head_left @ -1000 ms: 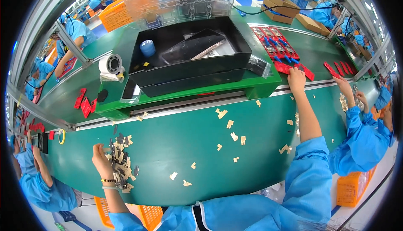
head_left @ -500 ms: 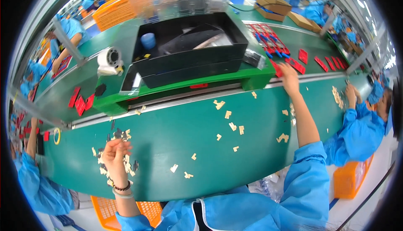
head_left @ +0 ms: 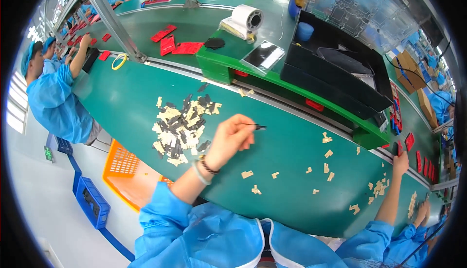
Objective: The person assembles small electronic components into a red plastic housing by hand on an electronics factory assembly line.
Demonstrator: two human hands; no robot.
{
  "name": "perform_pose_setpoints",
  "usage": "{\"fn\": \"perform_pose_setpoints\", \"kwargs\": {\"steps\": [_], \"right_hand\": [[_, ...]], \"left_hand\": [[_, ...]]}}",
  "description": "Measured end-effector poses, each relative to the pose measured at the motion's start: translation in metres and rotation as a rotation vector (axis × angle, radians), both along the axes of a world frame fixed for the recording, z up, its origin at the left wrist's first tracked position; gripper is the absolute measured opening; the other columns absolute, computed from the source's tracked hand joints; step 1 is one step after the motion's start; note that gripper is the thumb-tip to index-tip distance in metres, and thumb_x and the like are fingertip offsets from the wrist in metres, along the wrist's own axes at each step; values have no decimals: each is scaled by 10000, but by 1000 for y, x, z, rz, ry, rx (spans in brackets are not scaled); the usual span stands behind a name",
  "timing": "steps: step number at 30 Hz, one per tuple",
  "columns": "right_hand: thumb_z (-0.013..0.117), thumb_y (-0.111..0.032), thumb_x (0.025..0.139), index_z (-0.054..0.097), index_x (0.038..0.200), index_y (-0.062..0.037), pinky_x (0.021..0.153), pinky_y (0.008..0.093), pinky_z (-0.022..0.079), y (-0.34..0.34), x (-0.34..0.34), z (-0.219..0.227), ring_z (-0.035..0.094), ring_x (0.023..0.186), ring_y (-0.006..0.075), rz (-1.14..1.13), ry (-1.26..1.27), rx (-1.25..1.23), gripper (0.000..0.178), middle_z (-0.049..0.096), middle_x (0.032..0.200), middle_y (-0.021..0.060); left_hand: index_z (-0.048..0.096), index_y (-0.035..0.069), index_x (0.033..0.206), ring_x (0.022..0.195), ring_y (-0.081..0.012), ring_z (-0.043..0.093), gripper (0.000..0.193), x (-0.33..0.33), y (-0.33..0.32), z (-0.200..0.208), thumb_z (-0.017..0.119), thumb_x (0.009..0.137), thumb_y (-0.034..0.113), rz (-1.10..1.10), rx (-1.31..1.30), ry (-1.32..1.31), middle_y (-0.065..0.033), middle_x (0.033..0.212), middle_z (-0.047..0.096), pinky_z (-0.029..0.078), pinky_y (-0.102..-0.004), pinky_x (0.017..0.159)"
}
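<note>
My left hand [head_left: 232,140] is closed in a pinch on a small, thin black piece [head_left: 261,127], held above the green table to the right of a pile. That pile [head_left: 181,130] mixes small cream and black pieces of notched shape. Far to the right, my right hand [head_left: 401,163] grips a flat red part [head_left: 400,147] near the rail at the table's back edge. Loose cream pieces [head_left: 326,167] lie scattered between my hands, and a looser cluster [head_left: 378,188] sits beside my right forearm.
A green stand [head_left: 311,92] carries a black bin [head_left: 335,80], a white roll [head_left: 247,18] and a bagged dark sheet [head_left: 263,56]. More red parts [head_left: 168,44] lie on the belt behind. An orange crate [head_left: 124,170] stands below the table's left edge. Co-workers [head_left: 61,100] sit on both sides.
The view has turned toward the left. My left hand has left the pile and come right with a small black piece. In my right hand a red part now shows, lifted from the belt.
</note>
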State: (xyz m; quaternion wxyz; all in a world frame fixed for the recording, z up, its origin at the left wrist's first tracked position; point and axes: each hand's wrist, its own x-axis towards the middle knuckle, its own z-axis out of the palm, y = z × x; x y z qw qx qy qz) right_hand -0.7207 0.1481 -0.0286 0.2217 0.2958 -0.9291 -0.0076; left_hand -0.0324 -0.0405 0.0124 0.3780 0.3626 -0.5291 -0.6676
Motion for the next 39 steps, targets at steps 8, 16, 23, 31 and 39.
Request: {"fn": "perform_pose_setpoints", "kwargs": {"steps": [8,16,23,31,39], "right_hand": [[625,68,715,599,987,-8,671,311,478,27,283,34,567,724,197,600,-198,-891,284,567,799,92],[741,-89,651,647,829,-106,646,339,440,-35,501,24,567,727,224,1377,-399,-240,202,564,819,36],[720,-31,772,625,915,-33,591,275,475,-82,503,47,577,680,159,983,-1095,-750,172,603,819,59],[703,26,759,658,948,-39,612,263,513,-89,492,33,608,706,169,1156,-864,-775,205,616,859,66],[704,-10,769,669,931,-40,565,288,513,-83,484,35,628,675,205,1258,-736,-607,169,615,847,74]], "left_hand": [[586,-23,1043,796,-160,669,116,-42,-2,-19,555,959,52,-187,37,309,-127,912,685,550,-261,697],[535,-10,1077,650,-131,647,138,-36,15,-17,543,969,75,-326,224,192,-112,848,680,523,-225,561],[488,9,1058,574,-99,587,119,-34,21,-24,493,1000,112,-253,40,217,-88,760,642,449,-188,474],[582,-30,979,636,-92,603,106,-37,25,-14,547,968,70,-361,28,-158,-109,852,682,461,-183,519],[675,17,960,853,-129,605,90,-37,29,-24,634,903,75,-292,-260,-38,-90,986,669,490,-241,707]]}}
